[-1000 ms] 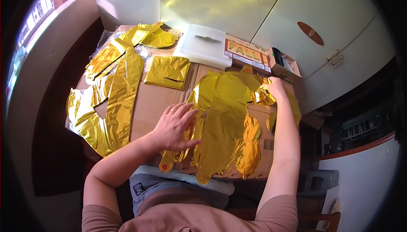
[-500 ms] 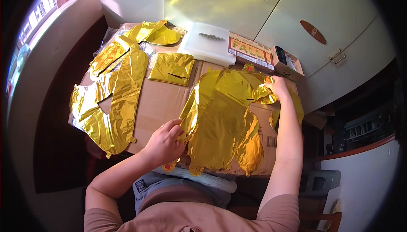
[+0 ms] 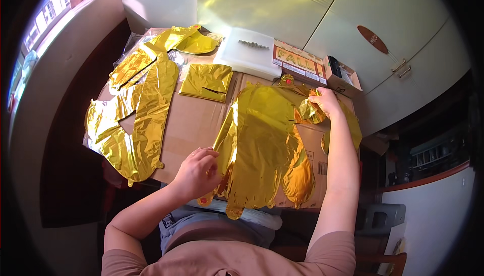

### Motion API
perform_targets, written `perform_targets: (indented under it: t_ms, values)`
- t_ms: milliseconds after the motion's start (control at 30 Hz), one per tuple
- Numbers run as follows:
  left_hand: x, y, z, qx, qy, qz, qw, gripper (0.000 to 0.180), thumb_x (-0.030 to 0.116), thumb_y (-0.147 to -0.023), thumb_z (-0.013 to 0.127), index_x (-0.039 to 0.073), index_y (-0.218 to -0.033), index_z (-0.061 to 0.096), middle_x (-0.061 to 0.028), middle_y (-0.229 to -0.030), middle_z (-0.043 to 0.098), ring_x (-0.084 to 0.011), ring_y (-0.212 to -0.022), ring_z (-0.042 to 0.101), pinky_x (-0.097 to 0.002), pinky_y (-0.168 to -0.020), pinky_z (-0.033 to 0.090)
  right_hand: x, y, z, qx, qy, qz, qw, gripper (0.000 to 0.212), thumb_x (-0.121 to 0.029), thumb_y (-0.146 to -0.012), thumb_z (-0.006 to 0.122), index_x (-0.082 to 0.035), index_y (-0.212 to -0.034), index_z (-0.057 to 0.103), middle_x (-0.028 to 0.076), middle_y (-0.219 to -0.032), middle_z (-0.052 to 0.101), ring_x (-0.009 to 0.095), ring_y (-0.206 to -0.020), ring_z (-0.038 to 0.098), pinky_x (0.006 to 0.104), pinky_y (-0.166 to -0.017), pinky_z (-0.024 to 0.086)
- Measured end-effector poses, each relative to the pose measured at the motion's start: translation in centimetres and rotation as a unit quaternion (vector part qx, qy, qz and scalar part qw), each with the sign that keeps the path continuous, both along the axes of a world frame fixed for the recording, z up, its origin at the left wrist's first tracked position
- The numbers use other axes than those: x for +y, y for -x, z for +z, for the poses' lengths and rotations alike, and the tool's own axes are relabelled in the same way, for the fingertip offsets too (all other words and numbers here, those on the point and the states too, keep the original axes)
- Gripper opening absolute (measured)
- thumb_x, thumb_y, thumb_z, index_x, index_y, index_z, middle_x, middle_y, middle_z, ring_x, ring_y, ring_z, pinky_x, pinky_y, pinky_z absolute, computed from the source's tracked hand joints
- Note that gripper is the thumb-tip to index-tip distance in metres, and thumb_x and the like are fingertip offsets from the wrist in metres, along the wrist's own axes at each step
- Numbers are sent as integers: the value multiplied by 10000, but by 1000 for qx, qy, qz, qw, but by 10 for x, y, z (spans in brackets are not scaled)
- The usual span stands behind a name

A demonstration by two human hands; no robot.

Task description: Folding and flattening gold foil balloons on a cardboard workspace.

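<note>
A flat gold foil balloon (image 3: pixel 257 140) lies in front of me, creased, its near end reaching past the cardboard's front edge. At its left edge my left hand (image 3: pixel 197 172) is closed with fingers curled, gripping the foil. My right hand (image 3: pixel 325 103) pinches a crumpled part of the same balloon at its far right. Small red spots mark tabs at its far end and near my left hand. On the left rests another flat gold balloon (image 3: pixel 151 119), with a gap in its shape. A folded gold foil piece (image 3: pixel 201 79) sits between them.
Brown cardboard (image 3: pixel 184 134) covers the table. More gold foil (image 3: pixel 194 42) lies at the far left. Along the back stand a white translucent box (image 3: pixel 247 54), a printed flat box (image 3: pixel 297 61) and a small open box (image 3: pixel 348 81). White cabinets (image 3: pixel 282 13) rise behind.
The balloon between my hands has shifted slightly toward me, its far tab moving left. My right hand has drawn a little left with the crumpled foil. My left hand has lowered slightly.
</note>
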State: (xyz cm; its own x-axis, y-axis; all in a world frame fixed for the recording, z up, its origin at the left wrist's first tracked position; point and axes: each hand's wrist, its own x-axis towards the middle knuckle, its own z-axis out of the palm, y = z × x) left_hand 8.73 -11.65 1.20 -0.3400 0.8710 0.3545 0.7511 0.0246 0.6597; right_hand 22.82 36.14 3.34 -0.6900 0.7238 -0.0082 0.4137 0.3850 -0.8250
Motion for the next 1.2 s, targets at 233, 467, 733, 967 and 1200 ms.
perform_targets:
  t_ms: [233, 467, 733, 967, 1200]
  values:
    - [-4, -18, 30, 67, 15, 28, 997, 265, 204, -725, 736, 37, -883, 602, -177, -1200, 608, -375, -1124, 594, -468, -942, 497, -11, 20, 4, -42, 58, 3, 997, 284, 47, -823, 718, 102, -1094, 653, 113, -953, 709, 169, -821, 676, 312, -756, 537]
    - [-3, -24, 2, 164, -30, 19, 986, 200, 110, -663, 706, 33, -828, 622, -145, -1093, 625, -372, -1094, 600, -479, -941, 505, 1, 26, -15, -5, 134, -42, 990, 169, 75, -813, 699, 65, -979, 664, 121, -857, 698, 208, -717, 684, 366, -665, 560]
    - [-4, -15, 36, -240, 12, 42, 970, 132, 70, -773, 624, -38, -826, 571, -159, -1064, 669, -300, -860, 665, -360, -731, 542, -5, 39, -27, -18, 100, -101, 990, 116, 74, -789, 696, 55, -900, 669, 132, -813, 691, 224, -686, 682, 349, -623, 541]
    - [-5, -11, 25, -225, 12, 10, 974, 132, 73, -788, 620, -29, -867, 592, -195, -1191, 640, -330, -1042, 646, -376, -829, 534, -11, 49, -28, -19, 69, -100, 992, 159, 33, -713, 717, 45, -857, 650, 80, -777, 650, 190, -679, 603, 340, -614, 459]
    - [2, -8, 12, -70, -34, -100, 992, 226, 183, -853, 676, 22, -1004, 630, -210, -1321, 580, -409, -1341, 470, -505, -1118, 374, -29, 45, -26, 21, 77, -141, 987, 144, 20, -684, 700, 67, -808, 644, 74, -713, 624, 165, -575, 547, 347, -518, 410]
